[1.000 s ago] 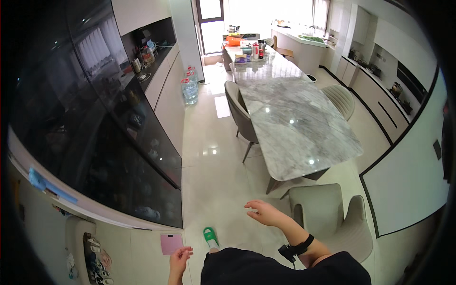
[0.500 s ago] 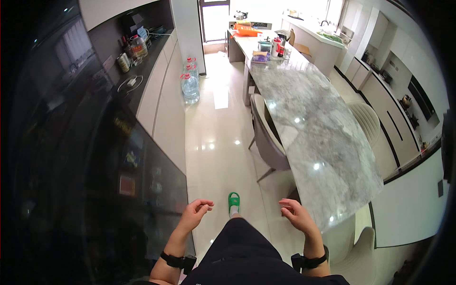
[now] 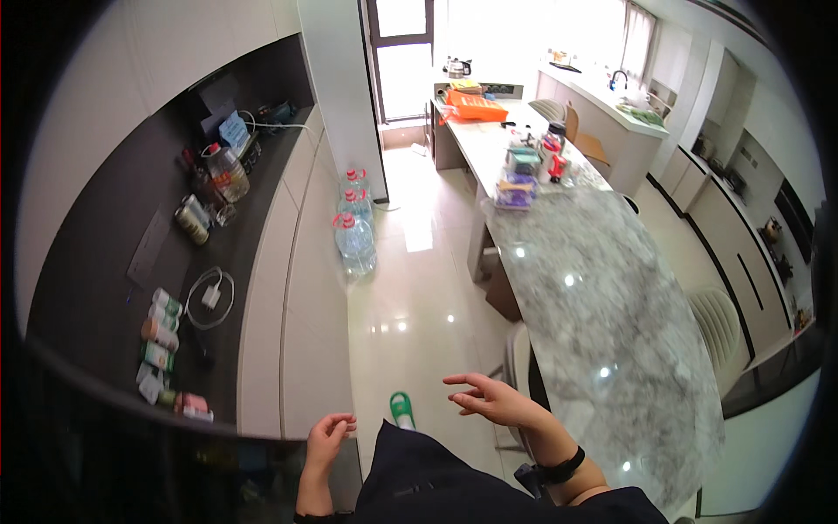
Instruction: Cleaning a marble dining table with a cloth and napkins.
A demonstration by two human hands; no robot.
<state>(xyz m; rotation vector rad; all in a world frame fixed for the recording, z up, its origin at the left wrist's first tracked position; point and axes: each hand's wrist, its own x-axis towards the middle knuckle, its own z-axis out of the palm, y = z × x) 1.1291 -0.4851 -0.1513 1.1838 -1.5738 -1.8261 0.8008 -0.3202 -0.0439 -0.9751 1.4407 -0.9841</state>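
My left hand (image 3: pixel 327 439) hangs in the air beside the cabinet front at the lower left. Its fingers are loosely bent and nothing shows in them. Over the floor near the marble table (image 3: pixel 602 297), my right hand (image 3: pixel 491 403) is raised with its fingers apart and holds nothing. A black band (image 3: pixel 563 465) circles my right forearm. Below, between the hands, one green slipper (image 3: pixel 401 408) shows on my foot. Close to my right hand, a chair (image 3: pixel 519 362) is tucked at the table's left side.
Large water bottles (image 3: pixel 355 246) stand on the floor along the cabinets. The left counter (image 3: pixel 229 288) holds a coiled white cable (image 3: pixel 210 297), jars and small bottles. On the table's far part lie an orange bag (image 3: pixel 476 106) and a purple pack (image 3: pixel 516 191). Another chair (image 3: pixel 714 325) stands at the right.
I have moved forward along the aisle; the water bottles, table and left counter appear nearer. My right hand has swung inward across my front, while the left has dropped lower.
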